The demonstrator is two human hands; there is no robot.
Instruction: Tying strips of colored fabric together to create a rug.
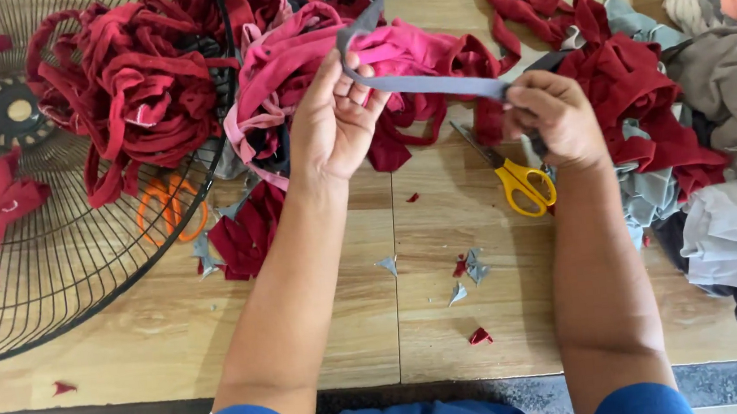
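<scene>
Fingers of the left hand and right hand are clenched on one grey fabric strip, stretched taut between them above the wooden table. A harder pull could slip an end loose or drag the red and pink strip heap behind it. One pair of yellow-handled scissors lies just below, one orange-handled pair under the one black fan grille.

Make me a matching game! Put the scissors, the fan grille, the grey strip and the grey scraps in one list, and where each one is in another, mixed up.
1. yellow-handled scissors
2. black fan grille
3. grey fabric strip
4. small grey scraps

a. stretched between the left hand and right hand
b. loose on the wooden floor, between the forearms
c. far left, under red strips
d. beside the right wrist

Pairs: 1-d, 2-c, 3-a, 4-b
</scene>
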